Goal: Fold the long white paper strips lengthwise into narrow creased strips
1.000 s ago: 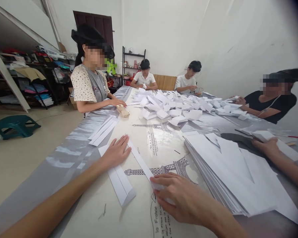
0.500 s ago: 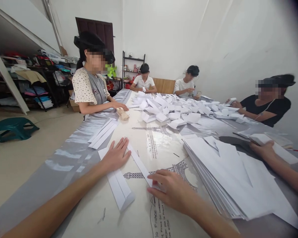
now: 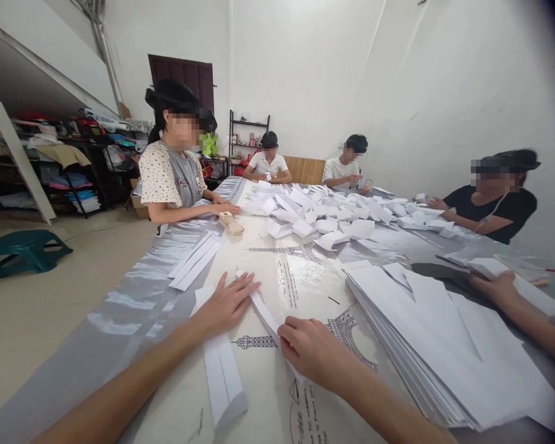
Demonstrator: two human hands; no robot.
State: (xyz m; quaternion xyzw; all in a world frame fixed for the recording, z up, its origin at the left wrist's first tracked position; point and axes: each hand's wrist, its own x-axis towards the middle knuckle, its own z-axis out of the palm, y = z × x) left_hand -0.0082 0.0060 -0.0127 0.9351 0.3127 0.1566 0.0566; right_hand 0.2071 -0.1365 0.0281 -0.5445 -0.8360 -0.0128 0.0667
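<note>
My left hand lies flat with its fingers stretched out, pressing on the far end of a narrow folded white paper strip. The near end of that strip is pinched by my right hand, whose curled fingers hide part of it. Under my left wrist rests a wider folded paper piece with a crease along its length, its near end slightly lifted. Right of my right hand stands a thick stack of white paper sheets, its top sheets fanned unevenly.
More folded strips lie at the table's left edge. A wooden block sits beyond them, by a co-worker's hands. A large heap of folded white papers covers the far middle. Another person's hand holds folded paper at the right.
My right hand's fingers have closed on the strip's near end, which now bends slightly upward. My left hand stays flat on the far end. The view has tilted up a little.
</note>
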